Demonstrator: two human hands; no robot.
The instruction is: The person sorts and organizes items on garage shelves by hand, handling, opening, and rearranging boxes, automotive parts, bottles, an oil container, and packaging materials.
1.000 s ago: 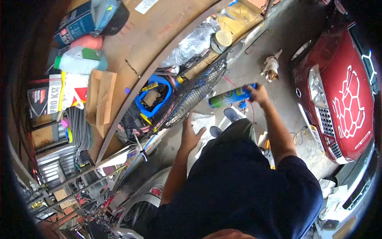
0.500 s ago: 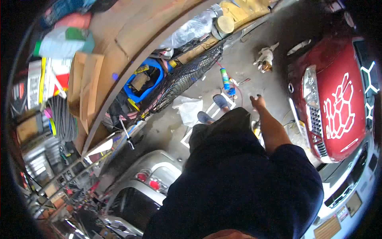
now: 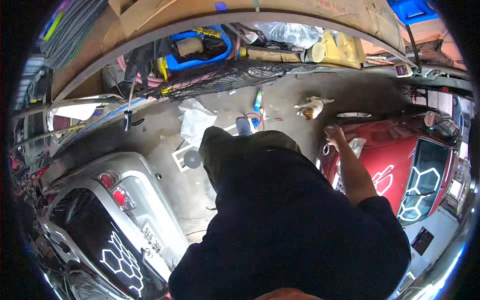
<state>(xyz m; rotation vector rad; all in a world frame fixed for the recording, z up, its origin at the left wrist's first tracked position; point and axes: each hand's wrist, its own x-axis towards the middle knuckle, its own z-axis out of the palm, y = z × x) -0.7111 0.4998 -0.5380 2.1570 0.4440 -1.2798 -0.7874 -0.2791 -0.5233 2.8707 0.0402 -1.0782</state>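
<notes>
My right hand [image 3: 335, 136] hangs low at the end of a stretched-out arm, in front of the red car [image 3: 375, 150]. Its fingers look loosely apart, and I see nothing held in them. The car's headlight [image 3: 356, 147] lies just beyond the hand; whether they touch I cannot tell. My left hand is out of view, and my dark shirt [image 3: 290, 215] fills the middle. One grey shoe [image 3: 243, 126] shows past my trousers, with a second one [image 3: 192, 159] to the left.
A small white-and-brown dog [image 3: 312, 107] is on the floor ahead. Near my feet are a green-and-blue canister [image 3: 258, 100] and a crumpled white sheet [image 3: 196, 120]. A silver car [image 3: 150, 185] stands left. Black netting [image 3: 225, 80] hangs below a shelf with a blue tub [image 3: 225, 47].
My view has turned, bringing more of the silver car in at left. My right hand now appears in front of the red car; my feet have shifted in a step.
</notes>
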